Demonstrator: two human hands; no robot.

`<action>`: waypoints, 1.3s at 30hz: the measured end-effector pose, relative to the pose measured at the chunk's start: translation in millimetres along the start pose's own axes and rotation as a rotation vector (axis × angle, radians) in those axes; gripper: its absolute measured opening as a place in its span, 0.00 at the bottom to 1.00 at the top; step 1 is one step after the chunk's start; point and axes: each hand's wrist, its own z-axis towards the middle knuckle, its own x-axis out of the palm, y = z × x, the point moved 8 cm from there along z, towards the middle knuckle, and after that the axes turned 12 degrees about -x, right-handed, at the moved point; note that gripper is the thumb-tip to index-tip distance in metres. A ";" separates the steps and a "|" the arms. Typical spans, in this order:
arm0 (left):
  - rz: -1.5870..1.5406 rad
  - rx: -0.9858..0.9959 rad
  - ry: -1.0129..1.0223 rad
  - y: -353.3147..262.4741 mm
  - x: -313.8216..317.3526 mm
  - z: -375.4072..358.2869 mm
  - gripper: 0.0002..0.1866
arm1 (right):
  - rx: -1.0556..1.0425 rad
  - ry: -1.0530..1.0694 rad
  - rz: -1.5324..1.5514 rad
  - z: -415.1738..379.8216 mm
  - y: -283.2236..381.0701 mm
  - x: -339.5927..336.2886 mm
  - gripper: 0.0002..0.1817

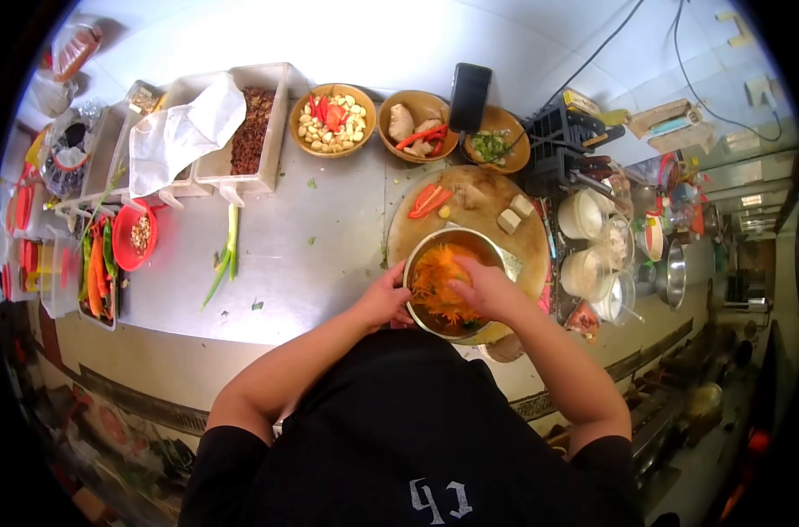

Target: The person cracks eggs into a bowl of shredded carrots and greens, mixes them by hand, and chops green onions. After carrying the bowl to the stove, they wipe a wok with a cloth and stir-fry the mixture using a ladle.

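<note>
A metal bowl [410, 263] with orange shreds that look like carrot [430, 281] stands at the front edge of the round cutting board [399, 206]. My left hand [387, 297] grips the bowl's left rim, thumb and fingers closed on it. From the right, my right hand [478, 288] reaches inside the bowl, fingers curled into the shreds and partly hidden by them. Behind the bowl lie a piece of red pepper [429, 201] and pale blocks that look like tofu [509, 220]. A flat metal blade [512, 265] shows partly beside the bowl.
Bowls of garlic [334, 132], ginger [402, 120] and chopped greens [489, 147] line the wall, near a phone [470, 95]. Bins [270, 167], a green onion [230, 255] and a red bowl [143, 255] are left. Seasoning tubs [582, 215] and a knife rack [550, 145] stand right.
</note>
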 end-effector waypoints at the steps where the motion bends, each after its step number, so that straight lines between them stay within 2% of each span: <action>1: 0.005 0.010 -0.002 1.4 -0.5 1.6 0.36 | -0.046 0.056 0.100 -3.1 0.7 5.2 0.30; 2: 0.007 0.021 -0.006 2.0 -1.0 2.4 0.36 | -0.045 0.056 0.101 1.0 -8.1 4.7 0.30; 4: 0.004 0.011 -0.016 2.1 -1.3 1.1 0.36 | -0.252 0.128 -0.032 22.0 -19.7 18.3 0.37; 5: 0.002 0.004 -0.023 2.7 -1.5 0.5 0.35 | -0.252 0.127 -0.030 30.8 -30.0 32.5 0.37; 7: -0.009 0.008 -0.025 8.1 -3.8 5.4 0.35 | -0.344 0.041 -0.400 47.0 -31.9 52.1 0.37; 8: -0.027 0.015 -0.031 9.1 -5.6 7.1 0.34 | -0.346 0.040 -0.401 50.2 -23.5 56.6 0.37; 10: -0.029 0.027 -0.041 5.4 -4.0 1.5 0.34 | -0.271 0.265 -0.425 54.4 -11.3 81.6 0.36; 12: -0.022 0.039 -0.038 2.4 -2.1 0.4 0.34 | -0.291 0.292 -0.408 55.7 -9.0 89.8 0.37; 14: 0.101 0.036 -0.076 0.9 -2.9 0.3 0.34 | -0.119 0.329 -0.437 54.7 -22.5 89.8 0.33; 15: 0.097 0.037 -0.076 1.0 -3.1 -0.3 0.34 | -0.120 0.332 -0.440 51.6 -25.2 86.2 0.33; 17: 0.063 0.036 -0.072 2.3 -3.5 -2.0 0.34 | -0.088 -0.001 -0.377 41.9 -29.9 46.6 0.20; 18: 0.062 0.035 -0.071 2.8 -4.0 -1.2 0.34 | -0.087 0.002 -0.377 34.7 -24.9 38.6 0.20; 20: 0.030 0.016 -0.057 4.0 -2.8 1.6 0.35 | -0.114 -0.172 -0.288 14.8 -10.6 11.1 0.17; 21: 0.034 0.016 -0.053 4.4 -1.9 3.4 0.35 | -0.109 -0.157 -0.247 8.8 -9.2 11.4 0.21; 22: 0.031 0.030 -0.072 4.2 -3.6 4.3 0.35 | -0.107 -0.160 -0.247 6.7 -16.2 13.0 0.21; 24: 0.028 0.042 -0.092 3.2 -5.5 3.3 0.35 | -0.353 -0.013 -0.071 5.0 -9.9 27.9 0.26; 25: 0.030 0.040 -0.081 3.9 -5.0 3.1 0.35 | -0.353 -0.012 -0.070 5.2 -14.1 30.4 0.26; 27: 0.035 0.035 -0.070 3.1 -3.6 -0.4 0.35 | 0.155 -0.116 0.108 -1.0 -42.6 22.6 0.30; 28: 0.070 0.041 -0.072 1.7 -2.1 -2.3 0.35 | 0.159 -0.119 0.112 6.2 -52.4 41.0 0.30; 30: 0.108 0.050 -0.067 1.4 0.5 1.0 0.35 | 0.523 -0.507 0.892 13.0 -112.4 99.6 0.29; 31: 0.144 0.077 -0.082 3.8 -2.1 5.7 0.34 | 0.522 -0.508 0.889 18.6 -114.3 109.7 0.29; 33: 0.170 0.100 -0.107 0.4 -3.4 0.2 0.34 | 0.397 -0.662 1.247 29.1 -105.6 121.4 0.30; 34: 0.145 0.072 -0.089 1.0 -3.6 -1.0 0.34 | 0.397 -0.655 1.246 30.4 -108.0 121.9 0.30; 36: 0.121 0.044 -0.068 0.7 -1.8 -2.6 0.34 | 0.206 -0.613 1.159 35.5 -101.4 98.5 0.27; 37: 0.128 0.048 -0.079 0.3 -2.3 -1.7 0.34 | 0.195 -0.513 1.017 24.9 -77.8 71.3 0.23; 38: 0.135 0.054 -0.089 -0.6 -2.7 -0.8 0.34 | 0.195 -0.514 1.015 19.9 -75.8 58.2 0.23; 39: 0.134 0.055 -0.087 -0.9 -2.6 0.5 0.34 | 0.084 -0.473 0.708 17.7 -69.7 38.8 0.22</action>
